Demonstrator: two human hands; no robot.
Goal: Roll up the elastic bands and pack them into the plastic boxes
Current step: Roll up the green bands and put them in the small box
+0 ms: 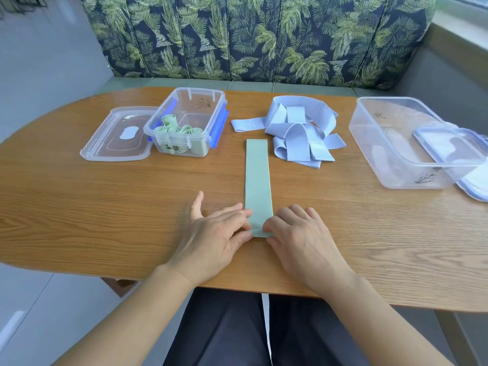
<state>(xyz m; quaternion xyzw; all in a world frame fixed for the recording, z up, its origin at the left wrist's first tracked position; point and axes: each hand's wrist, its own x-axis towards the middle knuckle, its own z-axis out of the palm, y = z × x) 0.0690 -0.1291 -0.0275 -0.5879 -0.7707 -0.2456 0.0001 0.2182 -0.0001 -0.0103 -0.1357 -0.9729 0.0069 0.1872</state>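
A flat green elastic band (258, 180) lies lengthwise on the wooden table (105, 202), its near end between my hands. My left hand (214, 233) touches that end's left edge with nearly straight fingers. My right hand (301, 233) pinches the right corner of the end with curled fingertips. A small clear box with blue clips (208, 107) at the back left holds several rolled green bands (175, 128). A loose heap of pale blue bands (298, 130) lies behind the green one. A larger clear box (375, 143) stands at the right.
The small box's clear lid (116, 138) lies to its left. The larger box's lid (454, 146) leans on its right rim. A leaf-patterned bench back (264, 35) runs behind the table. The table's front edge is near my lap.
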